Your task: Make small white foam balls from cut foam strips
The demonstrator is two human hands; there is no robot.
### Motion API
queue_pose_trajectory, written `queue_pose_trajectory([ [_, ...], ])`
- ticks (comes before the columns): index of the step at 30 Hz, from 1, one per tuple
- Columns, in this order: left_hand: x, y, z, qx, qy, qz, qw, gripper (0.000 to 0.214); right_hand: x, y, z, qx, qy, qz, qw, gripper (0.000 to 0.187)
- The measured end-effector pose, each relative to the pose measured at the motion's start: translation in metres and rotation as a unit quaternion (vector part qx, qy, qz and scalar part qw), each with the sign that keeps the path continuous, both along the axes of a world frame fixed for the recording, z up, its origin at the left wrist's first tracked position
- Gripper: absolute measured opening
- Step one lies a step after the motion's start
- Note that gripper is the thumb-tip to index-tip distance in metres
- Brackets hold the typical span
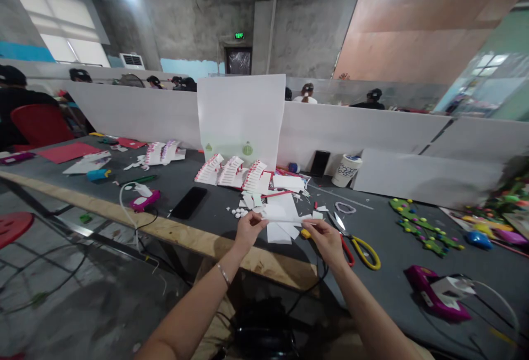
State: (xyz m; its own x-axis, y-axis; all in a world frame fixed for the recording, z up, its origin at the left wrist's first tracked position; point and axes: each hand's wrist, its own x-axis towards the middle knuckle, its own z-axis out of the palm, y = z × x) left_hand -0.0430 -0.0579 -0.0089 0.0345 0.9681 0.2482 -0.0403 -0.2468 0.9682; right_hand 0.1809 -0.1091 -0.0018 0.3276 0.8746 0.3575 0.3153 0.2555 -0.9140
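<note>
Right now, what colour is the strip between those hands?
The strip looks whitish; the head view shows it.

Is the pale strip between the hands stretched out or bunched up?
Stretched out: the pale strip runs nearly straight from the left hand to the right hand, pinched at each end.

A thin strip (285, 220) spans the gap between the left hand (250, 229) and the right hand (324, 234), closing the straight path between them over the white paper pieces (281, 204). White pellets (238, 213) crowd the left hand, but a bare lane of the surface (217, 211) runs between them and the black phone (189, 202). The scissors (346, 233) lie just beside the right hand, hindering a sideways move. Beyond them, open room stretches toward the purple power strip (419, 284) and the green dotted pieces (424, 225). Ahead, three pink-and-white stacks (231, 171) and an upright white board (242, 112) bar the way; the cup (346, 171) stands farther right.
</note>
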Motion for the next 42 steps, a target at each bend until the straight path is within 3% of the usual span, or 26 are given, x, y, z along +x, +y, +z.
queue_pose_trajectory([
  [12, 0.006, -0.004, 0.003, -0.013, -0.018, 0.000, 1.000, 0.021, -0.006, 0.003, 0.002, -0.009, 0.110, 0.004, 0.994, 0.035],
  [17, 0.007, -0.006, 0.006, -0.015, -0.028, -0.031, 0.999, 0.028, -0.007, 0.003, 0.002, -0.010, 0.137, 0.008, 0.990, 0.036],
  [33, 0.008, -0.018, 0.010, -0.023, 0.014, -0.099, 0.995, 0.016, -0.008, 0.005, 0.002, 0.027, 0.192, 0.025, 0.981, 0.035],
  [38, 0.002, -0.017, 0.017, 0.009, 0.066, -0.093, 0.993, 0.018, -0.010, 0.007, 0.005, 0.029, 0.186, 0.039, 0.981, 0.036],
  [40, -0.001, -0.016, 0.026, 0.063, 0.130, -0.055, 0.988, 0.017, -0.012, 0.007, 0.006, 0.027, 0.174, 0.048, 0.983, 0.036],
  [42, 0.000, -0.017, 0.038, 0.155, 0.245, -0.007, 0.957, 0.025, -0.014, 0.006, 0.008, 0.025, 0.161, 0.059, 0.985, 0.037],
])
